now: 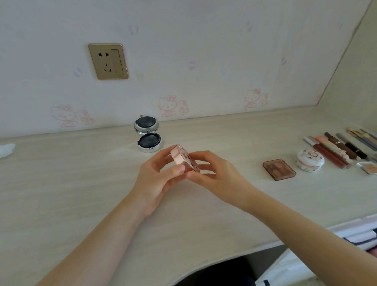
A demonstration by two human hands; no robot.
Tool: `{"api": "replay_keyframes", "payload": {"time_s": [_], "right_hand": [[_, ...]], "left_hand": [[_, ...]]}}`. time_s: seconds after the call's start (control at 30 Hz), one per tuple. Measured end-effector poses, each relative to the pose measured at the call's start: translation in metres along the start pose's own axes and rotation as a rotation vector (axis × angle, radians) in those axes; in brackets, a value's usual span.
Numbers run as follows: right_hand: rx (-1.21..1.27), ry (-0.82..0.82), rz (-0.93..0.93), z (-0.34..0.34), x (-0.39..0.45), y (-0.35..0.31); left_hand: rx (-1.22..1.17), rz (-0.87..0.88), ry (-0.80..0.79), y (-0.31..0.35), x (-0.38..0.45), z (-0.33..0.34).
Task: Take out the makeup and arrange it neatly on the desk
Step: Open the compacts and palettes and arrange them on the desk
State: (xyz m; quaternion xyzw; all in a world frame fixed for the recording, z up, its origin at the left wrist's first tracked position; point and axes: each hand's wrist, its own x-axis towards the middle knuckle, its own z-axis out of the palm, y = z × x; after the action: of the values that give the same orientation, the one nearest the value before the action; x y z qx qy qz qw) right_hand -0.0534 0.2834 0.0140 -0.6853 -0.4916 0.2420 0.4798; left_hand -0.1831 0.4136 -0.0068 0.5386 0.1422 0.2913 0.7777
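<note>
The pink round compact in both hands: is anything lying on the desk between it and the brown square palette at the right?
Nothing visible: the pink round compact and brown square palette are separated only by bare wooden desk.

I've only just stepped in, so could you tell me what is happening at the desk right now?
A person is holding a small pink round compact above the desk, gripped between the left hand and the right hand. Behind it, an open silver compact sits by the wall. To the right, makeup is already laid out: a brown palette, a white round case and a row of pencils and tubes.
</note>
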Motion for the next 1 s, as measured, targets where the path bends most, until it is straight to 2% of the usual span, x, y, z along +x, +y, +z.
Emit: {"api": "replay_keyframes", "payload": {"time_s": [0.23, 0.47, 0.7, 0.87, 1.0], "right_hand": [[-0.072, -0.106, 0.034, -0.012, 0.013, -0.020], [-0.065, -0.311, 0.101, -0.025, 0.023, -0.029], [-0.097, -0.376, 0.102, -0.031, 0.025, -0.032], [-0.212, -0.396, 0.080, -0.039, 0.030, -0.035], [-0.259, -0.359, 0.012, -0.041, 0.036, -0.039]], "left_hand": [[0.001, -0.020, -0.035, -0.001, -0.005, 0.001], [0.090, -0.038, -0.027, -0.002, -0.005, 0.000], [0.109, -0.020, -0.036, -0.002, -0.006, -0.002], [0.080, -0.026, -0.061, -0.004, -0.003, -0.002], [0.182, 0.018, -0.014, -0.003, -0.002, -0.002]]}}
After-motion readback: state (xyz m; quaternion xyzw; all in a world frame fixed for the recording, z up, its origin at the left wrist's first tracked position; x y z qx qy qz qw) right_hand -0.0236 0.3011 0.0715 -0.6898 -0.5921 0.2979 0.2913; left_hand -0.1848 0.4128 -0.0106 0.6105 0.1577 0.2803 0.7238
